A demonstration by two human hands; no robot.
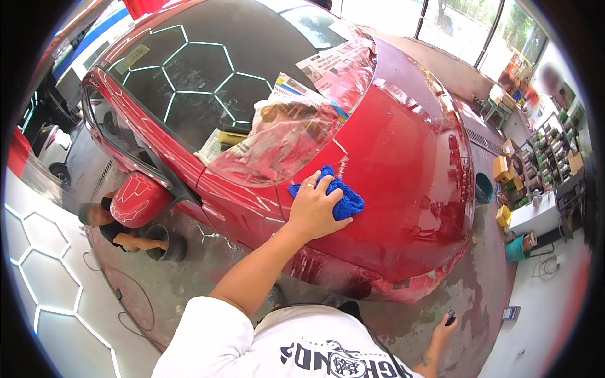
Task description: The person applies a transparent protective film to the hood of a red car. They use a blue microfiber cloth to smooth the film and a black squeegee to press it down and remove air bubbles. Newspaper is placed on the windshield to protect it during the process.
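My left hand (pixel 313 210), with a ring on one finger, presses a blue microfiber cloth (pixel 346 200) onto the red car hood (pixel 403 157). Its fingers are bent over the cloth, which is bunched beneath them. A pale streak (pixel 341 156) marks the paint just beyond the cloth. Low on the right, my right hand (pixel 443 330) hangs away from the car, closed around a small black object (pixel 450 317) whose kind I cannot make out. Newspaper and clear film (pixel 283 135) cover the base of the windshield (pixel 189 69), left of the hood.
A co-worker (pixel 97 214) crouches below the red side mirror (pixel 140 200), one arm in a black bucket (pixel 169 244). A hose (pixel 135 315) lies on the floor at left. Shelves of cans (pixel 548 151), cardboard boxes (pixel 503 168) and a teal bucket (pixel 484 188) stand to the right.
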